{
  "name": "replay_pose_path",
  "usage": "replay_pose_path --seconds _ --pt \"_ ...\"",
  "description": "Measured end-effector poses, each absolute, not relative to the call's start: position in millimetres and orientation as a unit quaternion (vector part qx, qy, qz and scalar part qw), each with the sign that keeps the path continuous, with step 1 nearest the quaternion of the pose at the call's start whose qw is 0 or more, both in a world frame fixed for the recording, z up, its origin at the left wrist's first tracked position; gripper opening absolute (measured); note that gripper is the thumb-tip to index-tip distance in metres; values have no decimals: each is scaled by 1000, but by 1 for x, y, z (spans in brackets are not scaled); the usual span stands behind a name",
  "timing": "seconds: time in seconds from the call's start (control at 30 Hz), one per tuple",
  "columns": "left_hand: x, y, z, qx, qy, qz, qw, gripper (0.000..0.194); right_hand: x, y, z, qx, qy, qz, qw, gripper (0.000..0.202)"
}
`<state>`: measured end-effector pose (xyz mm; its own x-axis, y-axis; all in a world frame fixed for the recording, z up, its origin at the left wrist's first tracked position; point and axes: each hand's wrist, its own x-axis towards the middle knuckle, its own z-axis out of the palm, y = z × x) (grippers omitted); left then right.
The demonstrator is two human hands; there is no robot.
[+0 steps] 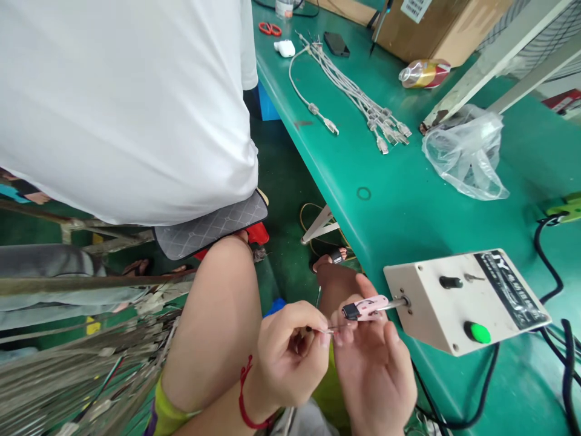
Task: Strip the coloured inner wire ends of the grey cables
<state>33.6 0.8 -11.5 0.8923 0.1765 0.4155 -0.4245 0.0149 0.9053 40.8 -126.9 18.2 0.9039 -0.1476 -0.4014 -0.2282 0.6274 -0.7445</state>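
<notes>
My left hand (295,351), with a red string bracelet (247,393) at its wrist, is closed in a pinch. A thin wire-like piece (333,330) sticks out from its fingertips toward the other hand. My right hand (374,372) is palm up with its fingers stretched out, under and beside a pink patterned piece with a black end (365,309). That pink piece is at the metal shaft (396,303) of a cream-coloured machine box (445,309), which has a green button (480,332) and a black knob. Whether my right fingers touch the pink piece, I cannot tell.
On the green table (345,175) lie a bundle of grey USB cables (349,85), red-handled scissors (270,28), a plastic bag (472,151) and a bottle (424,73). A cardboard box (436,27) stands behind. A person in a white shirt (127,109) sits close at left.
</notes>
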Motion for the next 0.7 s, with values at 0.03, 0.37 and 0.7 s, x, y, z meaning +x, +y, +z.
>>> replay_pose_path --seconds 0.03,0.37,0.7 --pt "35 1 -11 672 -88 211 705 17 43 -126 20 -411 227 20 883 55" --pt "39 -1 -14 676 -60 197 707 16 52 -117 26 -420 200 -20 885 25" --pt "40 -4 -12 705 -55 191 680 18 53 -116 26 -424 198 -19 883 24"
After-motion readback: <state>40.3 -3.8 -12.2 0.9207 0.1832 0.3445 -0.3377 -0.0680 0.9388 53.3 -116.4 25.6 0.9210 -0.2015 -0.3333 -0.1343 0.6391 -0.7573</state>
